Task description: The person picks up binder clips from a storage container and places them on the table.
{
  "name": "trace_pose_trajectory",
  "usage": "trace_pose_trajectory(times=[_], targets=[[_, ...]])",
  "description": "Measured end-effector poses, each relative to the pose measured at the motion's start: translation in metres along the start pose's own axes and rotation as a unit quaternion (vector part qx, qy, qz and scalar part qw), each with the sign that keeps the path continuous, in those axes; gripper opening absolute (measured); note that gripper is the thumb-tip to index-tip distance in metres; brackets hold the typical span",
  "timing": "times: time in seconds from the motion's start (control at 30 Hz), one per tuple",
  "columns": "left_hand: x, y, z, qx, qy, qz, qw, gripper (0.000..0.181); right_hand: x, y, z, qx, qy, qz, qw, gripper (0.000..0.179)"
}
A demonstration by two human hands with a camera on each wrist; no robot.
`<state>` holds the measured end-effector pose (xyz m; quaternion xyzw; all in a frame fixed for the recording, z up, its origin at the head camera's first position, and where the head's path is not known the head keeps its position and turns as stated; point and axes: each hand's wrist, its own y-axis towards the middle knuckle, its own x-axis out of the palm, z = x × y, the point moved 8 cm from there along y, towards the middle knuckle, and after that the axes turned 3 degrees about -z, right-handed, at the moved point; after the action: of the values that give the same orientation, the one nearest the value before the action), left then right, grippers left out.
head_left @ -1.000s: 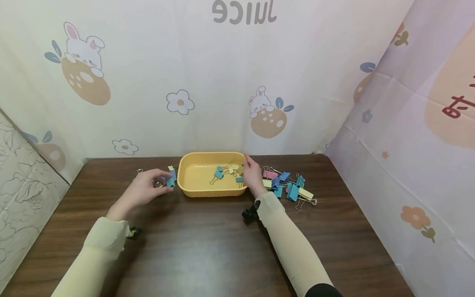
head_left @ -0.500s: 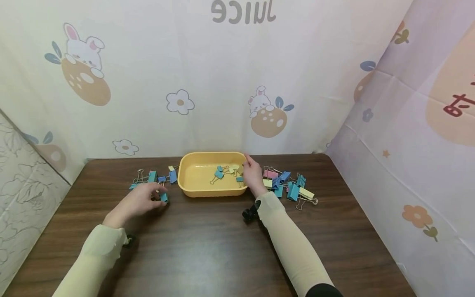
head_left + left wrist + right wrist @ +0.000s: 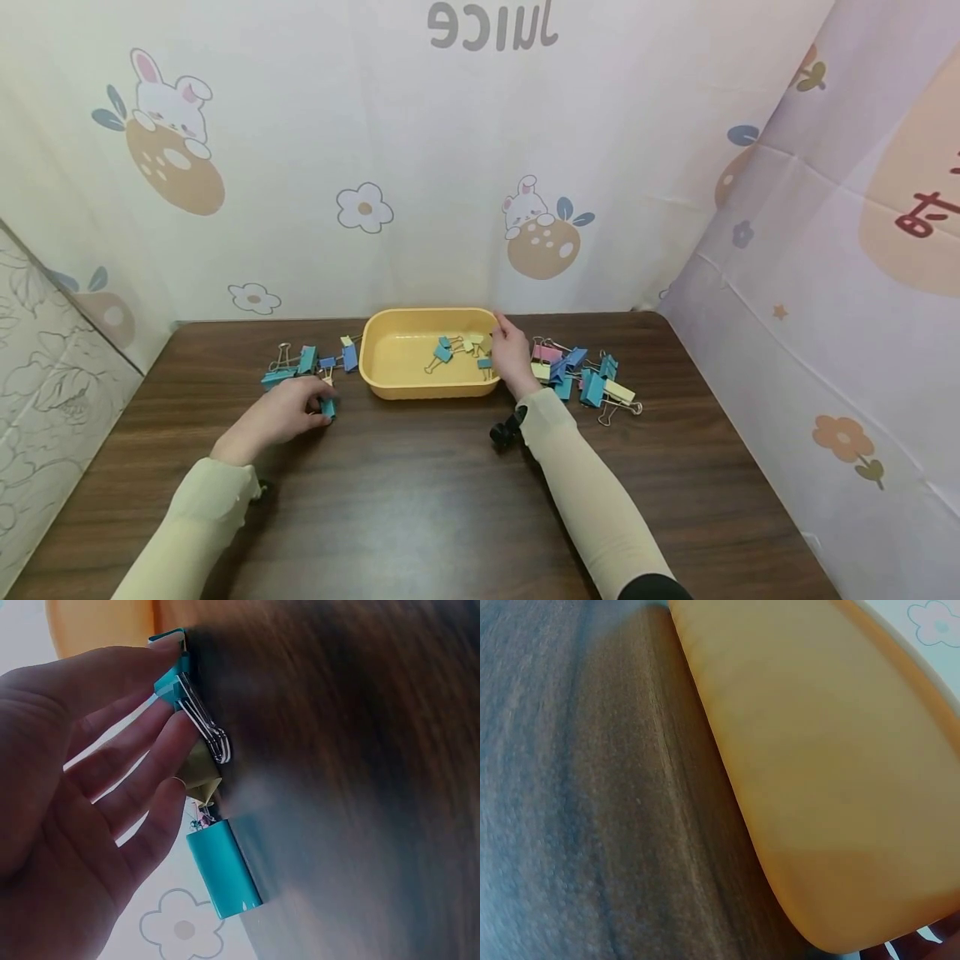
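My left hand [image 3: 279, 412] pinches a teal binder clip [image 3: 327, 407] low over the table, left of the yellow tray [image 3: 423, 390]. In the left wrist view the thumb lies on this teal clip [image 3: 171, 684], and its wire handles point away from the palm. Beyond the fingers are several more binder clips, including a teal one [image 3: 223, 868]. At the tray's right end, my right hand [image 3: 513, 358] grips the rim. Small teal and yellow clips [image 3: 442, 353] lie inside the tray. The right wrist view mostly shows the tray's outer wall [image 3: 832, 772]; few fingers show there.
Right of the tray, a pile of teal, blue, pink and yellow binder clips [image 3: 592, 387] lies on the dark wooden table [image 3: 420, 500]. A looser group with a blue clip [image 3: 350, 357] lies to the left. A printed curtain [image 3: 450, 125] hangs behind.
My left hand has moved back from the tray's left side toward the table's front, uncovering the clips behind it, and now pinches the teal clip. The right hand stays on the tray.
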<state>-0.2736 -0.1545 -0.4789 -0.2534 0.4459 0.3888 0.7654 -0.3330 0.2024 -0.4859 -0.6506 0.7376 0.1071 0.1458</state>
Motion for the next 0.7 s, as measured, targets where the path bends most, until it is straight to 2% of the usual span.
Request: trace_pose_trajectory(times=[0.13, 0.37, 0.53, 0.6, 0.7], targets=[[-0.005, 0.000, 0.004, 0.014, -0.002, 0.012, 0.9998, 0.027, 0.000, -0.001, 0.000, 0.000, 0.006, -0.001, 1.0000, 0.047], [-0.019, 0.003, 0.012, 0.006, -0.039, 0.028, 0.9988, 0.027, 0.000, 0.000, 0.000, -0.003, 0.002, -0.001, 1.0000, 0.047], [-0.033, 0.011, 0.030, 0.038, -0.053, 0.066, 0.9957, 0.029, 0.001, -0.002, 0.001, 0.002, 0.004, -0.004, 1.0000, 0.047], [-0.038, 0.016, 0.040, 0.052, -0.066, 0.074, 0.9937, 0.028, 0.001, -0.002, 0.002, 0.005, 0.009, -0.004, 0.9999, 0.047], [-0.042, 0.027, 0.054, 0.055, -0.085, 0.077, 0.9919, 0.024, 0.001, -0.001, 0.002, 0.004, 0.015, -0.003, 0.9999, 0.047]])
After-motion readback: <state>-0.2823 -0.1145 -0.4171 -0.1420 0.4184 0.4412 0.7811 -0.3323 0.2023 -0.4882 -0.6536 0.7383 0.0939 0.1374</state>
